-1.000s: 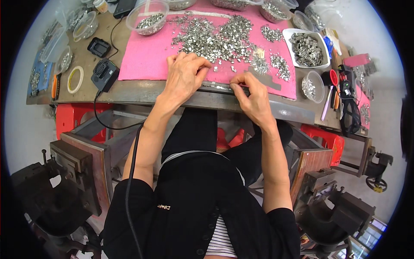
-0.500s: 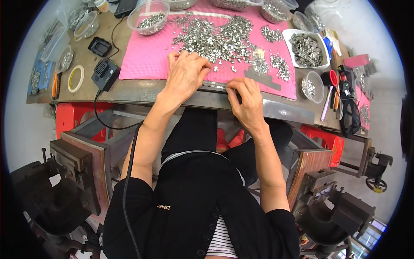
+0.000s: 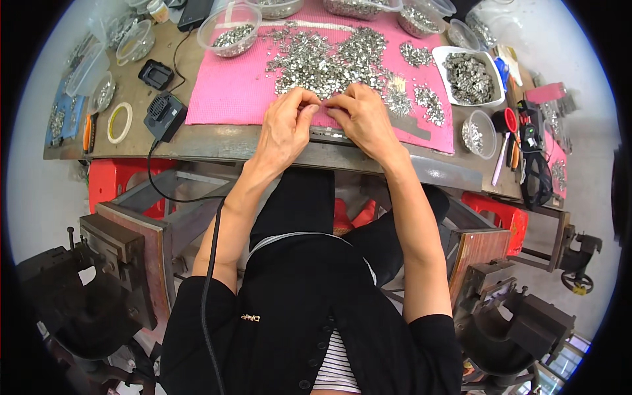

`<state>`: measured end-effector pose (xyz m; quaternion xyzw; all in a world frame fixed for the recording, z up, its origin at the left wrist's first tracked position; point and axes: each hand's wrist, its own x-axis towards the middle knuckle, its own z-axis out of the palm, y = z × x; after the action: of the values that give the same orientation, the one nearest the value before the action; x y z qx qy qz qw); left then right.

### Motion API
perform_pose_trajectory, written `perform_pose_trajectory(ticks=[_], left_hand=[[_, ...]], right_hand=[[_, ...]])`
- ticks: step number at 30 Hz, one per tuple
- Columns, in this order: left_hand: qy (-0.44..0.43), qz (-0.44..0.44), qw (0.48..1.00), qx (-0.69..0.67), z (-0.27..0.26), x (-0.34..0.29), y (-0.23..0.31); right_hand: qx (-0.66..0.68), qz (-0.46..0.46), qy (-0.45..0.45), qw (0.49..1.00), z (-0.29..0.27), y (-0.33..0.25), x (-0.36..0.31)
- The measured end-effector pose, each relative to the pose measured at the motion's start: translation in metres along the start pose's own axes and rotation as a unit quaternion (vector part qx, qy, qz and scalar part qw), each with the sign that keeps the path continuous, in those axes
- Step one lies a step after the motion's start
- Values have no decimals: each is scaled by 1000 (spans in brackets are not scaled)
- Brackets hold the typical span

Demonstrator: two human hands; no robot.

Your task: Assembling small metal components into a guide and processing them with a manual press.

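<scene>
At the near edge of the pink mat (image 3: 230, 99), my left hand (image 3: 289, 122) and my right hand (image 3: 361, 118) are close together, fingertips almost meeting. Both are pinched closed, and whatever lies between the fingertips is too small to make out. Just beyond them spreads a pile of small silvery metal pieces (image 3: 322, 66). Below the fingers, a narrow dark metal strip (image 3: 326, 133) with a few shiny pieces lies along the table edge, partly covered by my right hand. A bundle of thin metal pins (image 3: 399, 102) sits to the right of my right hand.
A white tray of metal parts (image 3: 498, 99) and a round clear tub (image 3: 478, 135) stand at right, near a red-headed tool (image 3: 505, 120). At left are a black charger (image 3: 164, 113), a tape roll (image 3: 119, 123) and a clear bowl (image 3: 230, 29). A black cable (image 3: 210, 263) hangs over my left arm.
My right hand has moved up and left from the metal strip, and my left hand slightly down and right. Their fingertips now come together over the mat.
</scene>
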<state>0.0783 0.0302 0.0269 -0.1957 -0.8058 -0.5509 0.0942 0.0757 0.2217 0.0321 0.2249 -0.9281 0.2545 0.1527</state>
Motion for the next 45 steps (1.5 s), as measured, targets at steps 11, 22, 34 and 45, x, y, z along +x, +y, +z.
perform_pose_trajectory(ticks=[11,22,34,45], left_hand=[[-48,89,994,32,21,-17,11],[-55,161,978,119,23,-23,15],[9,169,973,160,16,-12,6],[-50,102,945,308,18,20,-1]], right_hand=[[26,46,1,999,-10,14,-8],[74,65,62,993,-18,12,-21],[6,97,-20,995,-10,12,-9],[-139,7,-44,989,-29,7,-10]])
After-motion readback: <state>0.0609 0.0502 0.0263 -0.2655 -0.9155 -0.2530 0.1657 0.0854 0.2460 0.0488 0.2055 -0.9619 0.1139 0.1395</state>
